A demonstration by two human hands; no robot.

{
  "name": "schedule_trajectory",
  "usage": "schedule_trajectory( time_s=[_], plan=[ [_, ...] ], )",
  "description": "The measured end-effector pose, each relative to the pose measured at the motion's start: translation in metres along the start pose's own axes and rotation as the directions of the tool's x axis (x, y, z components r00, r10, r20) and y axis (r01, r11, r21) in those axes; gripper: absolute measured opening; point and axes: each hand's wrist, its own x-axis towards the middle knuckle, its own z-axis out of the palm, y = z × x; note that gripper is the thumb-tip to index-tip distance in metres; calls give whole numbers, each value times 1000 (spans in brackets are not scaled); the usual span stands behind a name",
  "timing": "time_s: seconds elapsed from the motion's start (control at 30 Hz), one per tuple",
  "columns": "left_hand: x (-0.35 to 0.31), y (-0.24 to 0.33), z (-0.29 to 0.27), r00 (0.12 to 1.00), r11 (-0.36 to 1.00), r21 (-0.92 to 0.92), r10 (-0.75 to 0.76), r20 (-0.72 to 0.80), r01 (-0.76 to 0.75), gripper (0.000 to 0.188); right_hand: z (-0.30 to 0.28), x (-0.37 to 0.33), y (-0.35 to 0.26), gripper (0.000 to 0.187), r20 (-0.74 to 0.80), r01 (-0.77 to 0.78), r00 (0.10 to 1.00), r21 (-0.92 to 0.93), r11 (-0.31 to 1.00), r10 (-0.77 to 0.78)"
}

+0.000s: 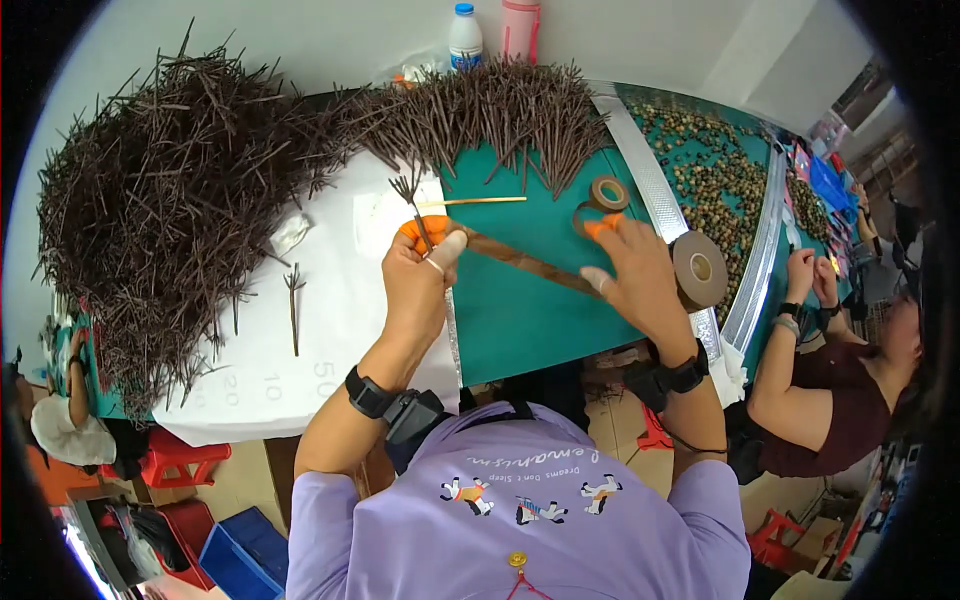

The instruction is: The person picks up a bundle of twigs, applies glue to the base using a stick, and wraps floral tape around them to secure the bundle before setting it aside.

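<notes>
My left hand point(420, 275) pinches a dark brown forked twig point(416, 208) upright between thumb and fingers, with one end of a brown tape strip point(525, 263) at the same grip. The strip stretches taut to my right hand point(648, 280), whose thumb lies against its other end. Orange and pale covers sit on some fingertips of both hands. Beside the right wrist is a large brown tape roll point(712, 268); whether the strip comes off it is hidden. Smaller brown tape rolls point(609, 181) lie beyond the right fingers. A single twig point(295, 310) rests on white paper point(340, 300).
A large heap of brown twigs point(170, 190) covers the left; more twigs point(490, 115) line the back. A thin pale stick point(485, 200) lies on the green tabletop point(520, 330). At right, a metal strip point(650, 165) borders many small round brownish pieces point(710, 190). Another person point(820, 400) works there.
</notes>
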Motion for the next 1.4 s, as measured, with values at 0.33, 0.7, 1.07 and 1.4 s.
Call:
schedule_trajectory(
  time_s=[0.33, 0.7, 1.07, 1.4],
  plan=[
    [5, 6, -3, 999, 998, 54, -10, -31, 12, 21, 45, 79, -44, 23, 99, -76, 995, 850, 521, -16],
    [32, -4, -23, 997, 995, 96, 11, -82, -3, 27, 86, 102, -60, 12, 432, -427, 901, 899, 99, -32],
    [40, -12, -35, 977, 977, 8, -211, -32, 211, 18, 109, 99, -42, 12, 397, -399, 917, 906, 141, 43],
    [34, -20, -36, 972, 972, 22, -234, 15, 233, 14, 99, 95, -43, 11, 400, -400, 917, 916, 32, 4]
  ],
)
